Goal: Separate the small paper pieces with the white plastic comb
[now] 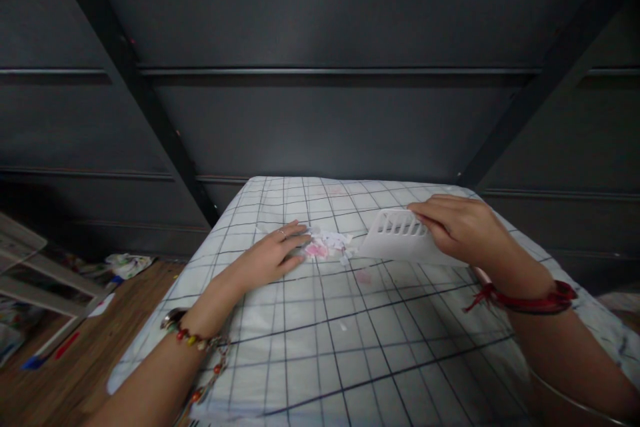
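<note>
A small heap of torn white and pink paper scraps (327, 244) lies on a white cloth with dark grid lines (320, 353). My left hand (273, 255) rests palm down at the left side of the heap, fingers spread, fingertips at the scraps. From the right, my right hand (457, 227) grips a thin white plastic piece (400, 247) with a row of slanted slots along its upper part. Its left edge stands close to the scraps, tilted over the cloth. The far end of the piece is hidden behind my right hand.
A dark panelled wall (320, 127) rises behind the cloth-covered surface. At the left, a pale wooden frame (55, 293) stands on the wood floor (110, 327), near a crumpled bag (129, 265) and a red and blue item (65, 345). Small flecks (343, 327) dot the cloth.
</note>
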Tool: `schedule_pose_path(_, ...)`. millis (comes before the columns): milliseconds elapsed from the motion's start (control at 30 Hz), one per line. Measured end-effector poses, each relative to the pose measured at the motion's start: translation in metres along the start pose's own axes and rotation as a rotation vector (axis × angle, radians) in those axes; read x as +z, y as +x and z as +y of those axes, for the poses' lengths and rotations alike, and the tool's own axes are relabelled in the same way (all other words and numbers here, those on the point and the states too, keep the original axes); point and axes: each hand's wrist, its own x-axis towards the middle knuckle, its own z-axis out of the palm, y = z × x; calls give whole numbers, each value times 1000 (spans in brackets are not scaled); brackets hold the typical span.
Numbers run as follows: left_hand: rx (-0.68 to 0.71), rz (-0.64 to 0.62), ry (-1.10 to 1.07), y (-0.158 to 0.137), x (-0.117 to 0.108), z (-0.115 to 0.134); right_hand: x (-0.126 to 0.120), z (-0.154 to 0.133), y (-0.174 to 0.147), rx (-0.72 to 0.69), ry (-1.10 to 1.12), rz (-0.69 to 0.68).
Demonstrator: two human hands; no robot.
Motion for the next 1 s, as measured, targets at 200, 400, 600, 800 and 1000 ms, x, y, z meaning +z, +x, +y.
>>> schedule_pose_path(200, 10, 7, -1, 0, 2, -2, 2, 1, -2, 37, 2, 3)
schedule_pose_path(400, 4, 3, -12, 0, 2, -2, 2, 3, -2, 8, -2, 13)
schedule_pose_path(600, -3, -6, -5, 0, 2, -2, 3, 3, -3, 28, -10, 3)
schedule_pose_path(800, -7, -27, 9, 0, 1, 0, 0, 5, -3, -9, 27, 38)
schedule_pose_path(1000, -10, -28, 34, 0, 1, 1, 2, 6, -4, 45, -29, 63)
